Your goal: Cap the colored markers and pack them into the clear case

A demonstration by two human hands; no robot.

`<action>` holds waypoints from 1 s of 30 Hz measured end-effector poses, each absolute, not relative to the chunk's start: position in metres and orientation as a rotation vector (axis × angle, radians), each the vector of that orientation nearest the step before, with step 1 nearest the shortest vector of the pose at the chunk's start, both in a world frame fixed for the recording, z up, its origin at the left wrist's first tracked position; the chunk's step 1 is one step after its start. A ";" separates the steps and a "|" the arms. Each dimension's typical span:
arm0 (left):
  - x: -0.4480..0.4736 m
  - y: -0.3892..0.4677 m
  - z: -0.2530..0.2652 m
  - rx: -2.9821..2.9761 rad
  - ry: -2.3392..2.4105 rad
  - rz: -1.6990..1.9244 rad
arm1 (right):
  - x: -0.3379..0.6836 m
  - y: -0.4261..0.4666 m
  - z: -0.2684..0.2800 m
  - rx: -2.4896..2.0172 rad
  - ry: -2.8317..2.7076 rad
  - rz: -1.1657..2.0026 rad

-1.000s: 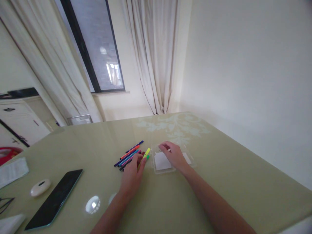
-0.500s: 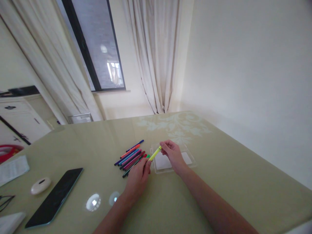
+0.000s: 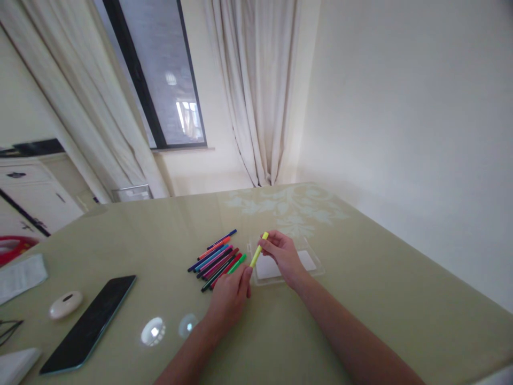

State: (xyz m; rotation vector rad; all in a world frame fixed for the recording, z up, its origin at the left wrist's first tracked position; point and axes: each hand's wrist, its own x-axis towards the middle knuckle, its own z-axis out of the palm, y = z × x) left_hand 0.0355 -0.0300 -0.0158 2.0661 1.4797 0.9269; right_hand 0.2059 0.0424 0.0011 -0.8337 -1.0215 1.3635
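Note:
A yellow felt-tip pen (image 3: 256,255) is held between both hands, tilted with its upper end to the right. My left hand (image 3: 232,291) grips its lower end, and my right hand (image 3: 281,251) pinches it near the top. Just left of the hands lies a loose row of coloured felt-tip pens (image 3: 214,261), with green and red ones closest to my left hand. Beneath and behind my right hand is a clear plastic case (image 3: 318,266) with a white sheet (image 3: 306,260) in it.
On the left of the table (image 3: 360,321) lie a black tablet-like device (image 3: 90,323), a white oval object (image 3: 66,305), a pale packet (image 3: 23,278) and a white item (image 3: 18,366) at the corner. A wall (image 3: 409,133) borders the right; curtains (image 3: 260,96) hang behind.
The yellow pen has moved slightly right and stands steeper, its top end now showing above my right fingers. My left hand has shifted a little right, uncovering more of the green and red pens.

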 end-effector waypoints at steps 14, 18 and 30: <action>0.034 -0.031 -0.026 2.438 1.507 0.898 | 0.220 0.050 0.003 -0.964 -1.049 1.099; 0.033 -0.031 -0.030 2.491 1.446 0.798 | 0.226 0.054 -0.001 -1.036 -1.067 1.055; 0.036 -0.030 -0.028 2.310 1.401 0.771 | 0.225 0.057 -0.015 -1.236 -1.335 1.072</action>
